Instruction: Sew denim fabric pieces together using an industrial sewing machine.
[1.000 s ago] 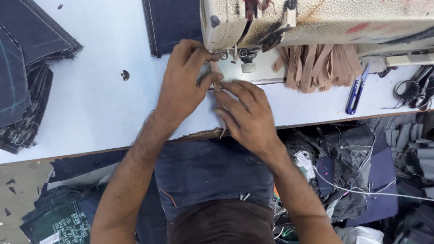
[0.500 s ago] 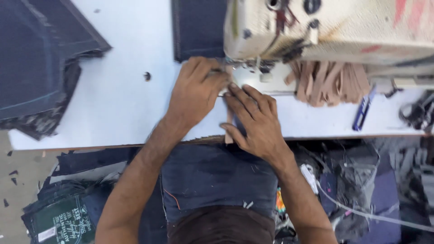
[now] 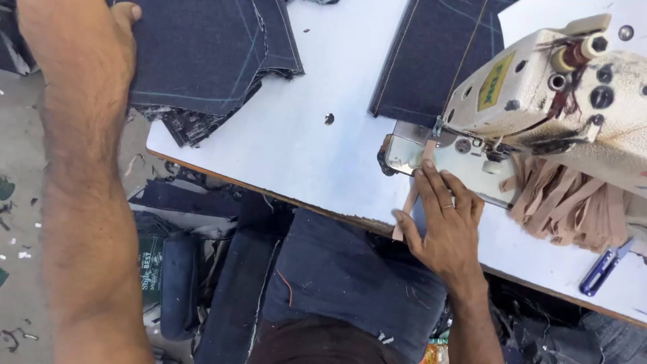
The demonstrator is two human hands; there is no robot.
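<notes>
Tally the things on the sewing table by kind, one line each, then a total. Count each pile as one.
Sewing machine: 1
Stack of dark denim pieces, left hand on it: 1
Single denim panel behind the machine: 1
Bundle of tan strips: 1
Loose tan strip under the right hand: 1
Blue thread snips: 1
Total: 6

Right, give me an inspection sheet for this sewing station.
Surface: white table, small dark hole.
Job's things: tan strip under right hand, at the sewing machine plate; left hand on stacked denim pieces.
Clutter: pile of tan strips, blue thread snips, denim panel behind machine.
Grippers: both hands bare, flat on fabric.
Cables: nothing seen.
Surroundings: denim bundles under the table.
</notes>
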